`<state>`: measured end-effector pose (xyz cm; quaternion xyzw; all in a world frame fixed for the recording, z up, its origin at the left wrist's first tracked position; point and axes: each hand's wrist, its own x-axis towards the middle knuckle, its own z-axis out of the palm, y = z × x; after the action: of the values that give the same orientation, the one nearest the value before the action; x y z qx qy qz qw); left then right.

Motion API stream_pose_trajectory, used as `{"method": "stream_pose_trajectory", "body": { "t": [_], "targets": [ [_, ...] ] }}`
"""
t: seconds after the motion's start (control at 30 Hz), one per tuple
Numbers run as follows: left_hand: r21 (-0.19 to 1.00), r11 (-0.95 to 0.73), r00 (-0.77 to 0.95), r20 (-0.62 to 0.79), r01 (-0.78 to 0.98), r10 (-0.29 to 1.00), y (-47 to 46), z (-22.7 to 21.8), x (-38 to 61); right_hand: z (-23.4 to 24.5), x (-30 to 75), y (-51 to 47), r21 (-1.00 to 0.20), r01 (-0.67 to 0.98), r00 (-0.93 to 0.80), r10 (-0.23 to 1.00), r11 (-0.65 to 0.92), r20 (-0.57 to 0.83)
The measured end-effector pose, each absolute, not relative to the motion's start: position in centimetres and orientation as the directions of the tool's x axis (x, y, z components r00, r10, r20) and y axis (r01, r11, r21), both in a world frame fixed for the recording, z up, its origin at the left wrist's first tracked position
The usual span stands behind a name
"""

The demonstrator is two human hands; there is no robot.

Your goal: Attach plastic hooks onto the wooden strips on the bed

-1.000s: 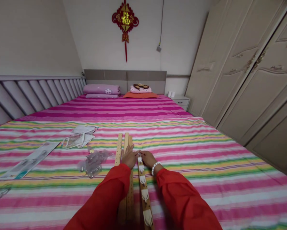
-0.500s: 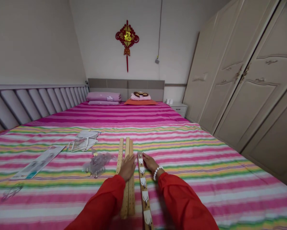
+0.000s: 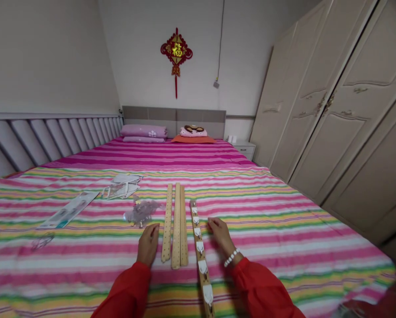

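My left hand (image 3: 148,244) rests on the striped bedspread with its fingers curled together and nothing visible in it. Just to its right lie several pale wooden strips with rows of small holes: a separate strip (image 3: 167,225) and a pair side by side (image 3: 177,229). My right hand (image 3: 221,233), with a white bead bracelet (image 3: 232,257) at the wrist, is loosely closed and holds nothing I can see. Between the strips and that hand runs a wooden hook rail (image 3: 198,240) with a row of white hooks, touched by neither hand. Its near end passes out of view.
Left of the strips lie a crumpled clear plastic bag (image 3: 143,212), packets (image 3: 121,186), a long flat package (image 3: 68,210) and a small thin tangled item (image 3: 43,241). Folded bedding (image 3: 144,131) sits by the headboard. A wardrobe (image 3: 337,132) stands at right. Something red and blurred (image 3: 379,304) shows at lower right.
My left hand has come off the wooden strips and moved left onto the bedspread. My right hand has drawn away from the hook rail to the right. The camera view has shifted slightly.
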<state>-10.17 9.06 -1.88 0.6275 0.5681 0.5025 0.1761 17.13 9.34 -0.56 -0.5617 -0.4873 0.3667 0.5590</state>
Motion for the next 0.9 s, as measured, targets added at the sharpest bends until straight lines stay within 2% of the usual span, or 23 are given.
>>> {"method": "stream_pose_trajectory", "body": {
  "t": [0.13,0.3,0.47,0.7,0.9],
  "targets": [
    [0.714,-0.324,-0.122,0.495,0.621,0.860,8.8,-2.7,-10.1,-0.4,17.2,2.6,-0.989,-0.060,0.330,0.938,0.133,0.106],
    [0.626,-0.340,-0.076,0.540,0.702,0.838,8.9,-3.0,-9.8,-3.4,16.6,-5.6,-0.942,-0.334,0.343,0.928,-0.024,-0.145],
    [0.574,-0.348,-0.037,0.552,0.741,0.833,8.9,-3.1,-9.8,-5.0,15.6,-10.4,-0.889,-0.434,0.234,0.935,-0.143,-0.264],
    [0.561,-0.343,-0.046,0.565,0.754,0.824,9.1,-3.4,-9.9,-5.8,14.3,-11.1,-0.791,-0.504,-0.154,0.938,-0.346,-0.312],
    [0.549,-0.344,-0.045,0.575,0.761,0.817,9.3,-4.0,-10.1,-8.3,13.9,-10.1,-0.808,-0.481,-0.161,0.940,-0.340,-0.300]
  ]
}}
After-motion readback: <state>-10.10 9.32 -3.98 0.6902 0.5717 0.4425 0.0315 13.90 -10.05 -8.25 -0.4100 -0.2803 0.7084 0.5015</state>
